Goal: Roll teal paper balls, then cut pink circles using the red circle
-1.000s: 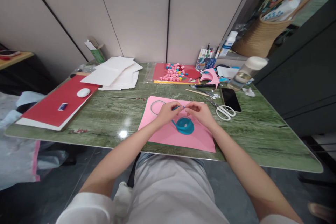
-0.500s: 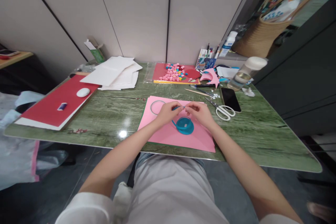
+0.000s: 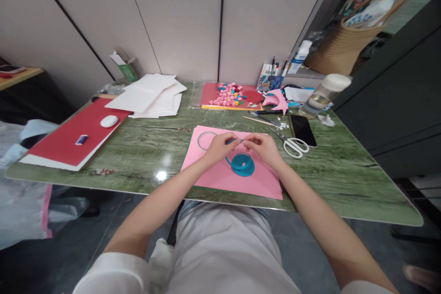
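Observation:
On the pink paper sheets [image 3: 210, 174] rests a round blue roll [image 3: 243, 170], with a small pale spot near its middle. A narrow blue ribbon [image 3: 228, 161] loops from it up to my fingers. My left hand [image 3: 221, 148] is closed in a pinch on the ribbon, above and left of the roll. Facing it, my right hand [image 3: 261, 146] pinches at the same stretch of ribbon, fingertips nearly meeting those of the left. The exact spot between the fingertips is mostly hidden. A thin ring [image 3: 203, 134] lies on the pink sheet beyond my left hand.
White-handled scissors [image 3: 295, 148] and a phone [image 3: 305, 130] lie to the right, near a clear bottle [image 3: 320, 97]. Small pink pieces [image 3: 228, 97] are heaped on a red sheet at the back. White papers [image 3: 148, 94] and a red board [image 3: 65, 144] are on the left.

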A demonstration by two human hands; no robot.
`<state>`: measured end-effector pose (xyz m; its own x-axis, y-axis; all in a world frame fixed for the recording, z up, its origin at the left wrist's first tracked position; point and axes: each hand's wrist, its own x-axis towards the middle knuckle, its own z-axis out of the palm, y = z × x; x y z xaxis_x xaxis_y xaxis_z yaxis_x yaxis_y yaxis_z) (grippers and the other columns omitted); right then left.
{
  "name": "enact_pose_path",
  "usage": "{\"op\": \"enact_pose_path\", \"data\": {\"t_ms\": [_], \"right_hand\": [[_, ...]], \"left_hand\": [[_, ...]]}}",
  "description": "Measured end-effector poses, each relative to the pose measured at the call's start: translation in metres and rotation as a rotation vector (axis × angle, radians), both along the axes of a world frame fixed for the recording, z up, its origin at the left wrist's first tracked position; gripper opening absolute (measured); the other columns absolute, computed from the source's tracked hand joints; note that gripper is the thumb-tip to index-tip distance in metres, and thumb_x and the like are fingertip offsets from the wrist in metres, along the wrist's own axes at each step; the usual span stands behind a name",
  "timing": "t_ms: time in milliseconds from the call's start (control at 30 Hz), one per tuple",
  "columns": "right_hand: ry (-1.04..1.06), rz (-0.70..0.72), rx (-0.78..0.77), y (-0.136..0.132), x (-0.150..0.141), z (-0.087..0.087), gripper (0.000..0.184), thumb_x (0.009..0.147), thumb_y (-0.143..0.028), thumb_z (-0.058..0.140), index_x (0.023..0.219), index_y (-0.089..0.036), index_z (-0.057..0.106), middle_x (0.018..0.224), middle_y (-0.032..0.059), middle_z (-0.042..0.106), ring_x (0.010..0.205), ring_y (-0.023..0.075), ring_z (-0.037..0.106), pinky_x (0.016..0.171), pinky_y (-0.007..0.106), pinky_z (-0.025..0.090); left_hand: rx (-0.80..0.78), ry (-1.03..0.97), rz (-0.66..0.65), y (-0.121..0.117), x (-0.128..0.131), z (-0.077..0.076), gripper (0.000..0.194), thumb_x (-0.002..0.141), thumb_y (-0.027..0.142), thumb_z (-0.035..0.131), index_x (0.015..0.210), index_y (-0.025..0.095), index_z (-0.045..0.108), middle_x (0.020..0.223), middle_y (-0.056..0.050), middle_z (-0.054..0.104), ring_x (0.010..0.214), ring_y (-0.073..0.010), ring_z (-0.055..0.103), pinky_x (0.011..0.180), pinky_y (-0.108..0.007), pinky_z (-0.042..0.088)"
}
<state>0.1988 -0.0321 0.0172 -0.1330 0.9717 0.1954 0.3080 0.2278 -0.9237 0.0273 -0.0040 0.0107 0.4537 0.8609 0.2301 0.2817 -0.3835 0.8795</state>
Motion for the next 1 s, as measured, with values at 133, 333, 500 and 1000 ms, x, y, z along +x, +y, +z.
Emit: {"op": "enact_pose_path", "data": {"t_ms": [133, 333, 500, 1000], "right_hand": [[0.046, 0.045, -0.012, -0.0015, 0.0010, 0.0034, 0.019, 0.074, -0.033, 0.057, 0.076, -0.016, 0.062, 0.064, 0.0012, 0.061, 0.056, 0.0128, 0.058, 0.058, 0.025, 0.045], [0.091, 0.061, -0.029, -0.0033, 0.0019, 0.0055, 0.017, 0.072, -0.030, 0.059, 0.081, -0.016, 0.063, 0.069, 0.0021, 0.063, 0.058, 0.0139, 0.060, 0.060, 0.027, 0.047], [0.052, 0.044, -0.019, -0.0032, 0.0007, 0.0046, 0.020, 0.070, -0.032, 0.061, 0.081, -0.016, 0.064, 0.068, 0.0025, 0.063, 0.058, 0.0135, 0.059, 0.058, 0.026, 0.046], [0.035, 0.053, -0.013, -0.0014, 0.0008, 0.0033, 0.018, 0.074, -0.032, 0.056, 0.082, -0.016, 0.063, 0.068, 0.0020, 0.062, 0.056, 0.0126, 0.058, 0.056, 0.025, 0.045]], "left_hand": [[0.007, -0.014, -0.002, 0.0010, -0.0002, -0.0008, 0.026, 0.078, 0.037, 0.047, 0.074, 0.015, 0.060, 0.063, 0.001, 0.055, 0.058, -0.0092, 0.049, 0.056, -0.021, 0.036], [0.004, -0.016, -0.006, 0.0012, -0.0007, -0.0010, 0.025, 0.078, 0.037, 0.048, 0.074, 0.015, 0.060, 0.063, 0.001, 0.055, 0.059, -0.0091, 0.049, 0.056, -0.021, 0.036], [0.001, -0.003, -0.002, 0.0007, -0.0008, 0.0001, 0.024, 0.078, 0.036, 0.048, 0.073, 0.015, 0.059, 0.063, 0.001, 0.055, 0.059, -0.0093, 0.049, 0.056, -0.021, 0.036], [0.011, -0.006, -0.015, 0.0008, -0.0004, -0.0001, 0.025, 0.078, 0.036, 0.047, 0.073, 0.015, 0.059, 0.063, 0.001, 0.055, 0.059, -0.0094, 0.049, 0.057, -0.021, 0.036]]}}
